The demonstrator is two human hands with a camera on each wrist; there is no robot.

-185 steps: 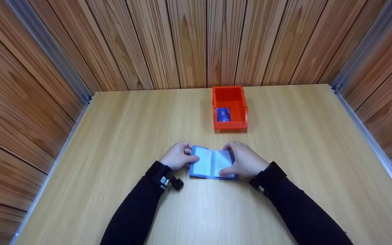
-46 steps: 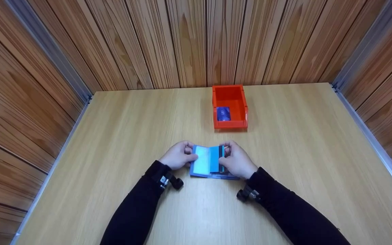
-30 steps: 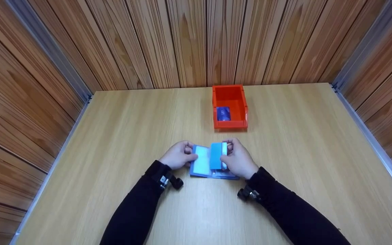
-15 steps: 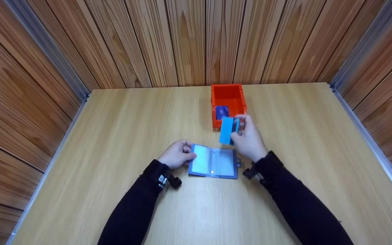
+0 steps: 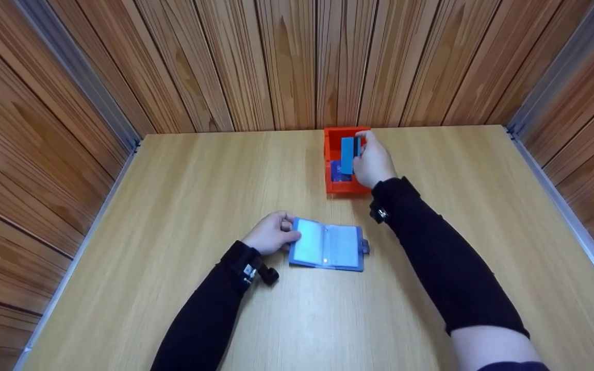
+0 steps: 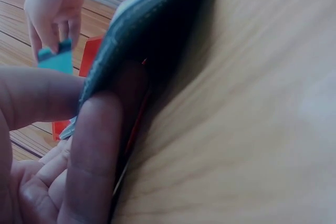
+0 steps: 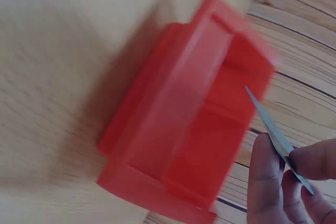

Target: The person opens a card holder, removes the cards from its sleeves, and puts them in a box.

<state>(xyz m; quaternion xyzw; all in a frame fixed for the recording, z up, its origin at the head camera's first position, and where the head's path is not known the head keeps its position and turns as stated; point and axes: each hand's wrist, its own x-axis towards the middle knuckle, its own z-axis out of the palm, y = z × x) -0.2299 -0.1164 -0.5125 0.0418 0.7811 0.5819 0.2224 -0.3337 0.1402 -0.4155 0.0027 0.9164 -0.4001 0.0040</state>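
Note:
A blue card holder (image 5: 342, 247) lies spread out on the table, with clear sleeves inside and a clasp tab at its right edge. My left hand (image 5: 272, 234) pinches its left cover between thumb and fingers; the left wrist view shows fingers tucked under that cover. Over the red bin (image 5: 348, 188), my right hand (image 5: 374, 161) pinches a light blue card (image 5: 347, 154) with a dark stripe. In the right wrist view, that card (image 7: 275, 132) is seen almost edge-on above the bin. A dark blue card (image 5: 337, 171) lies in the bin, partly covered by the light blue one.
The wooden table (image 5: 214, 175) is bounded by plank walls at the back and sides, with metal rails along the edges. The bin stands near the back wall, beyond the card holder.
My right hand has drawn the light blue card from the holder's right side and carried it forward over the red bin. My left hand has stayed on the holder's left cover.

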